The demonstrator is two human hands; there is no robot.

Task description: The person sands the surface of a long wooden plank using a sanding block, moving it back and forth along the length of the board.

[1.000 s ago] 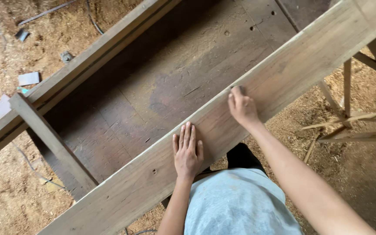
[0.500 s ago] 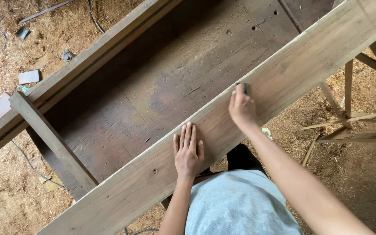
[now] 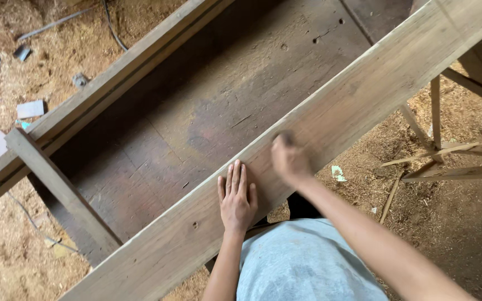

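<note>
A pale tan plank [image 3: 330,120], streaked with fine grey-brown grain and marked by one small dark knot, is seen running diagonally. The counter [image 3: 207,111] beneath is coloured dark brown, dulled with purplish and reddish stains and dotted with black holes. The rail [image 3: 101,95] along its far edge is shown in weathered grey-brown with a dark stripe. The floor [image 3: 40,50] is covered in golden-tan sawdust, flecked with pale grey scraps. A light blue-grey shirt [image 3: 302,262] is worn.

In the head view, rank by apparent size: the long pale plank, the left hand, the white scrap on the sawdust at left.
1. Long pale plank, by far.
2. Left hand, though it lies nearer the camera.
3. White scrap, smallest, lying farther off.
</note>
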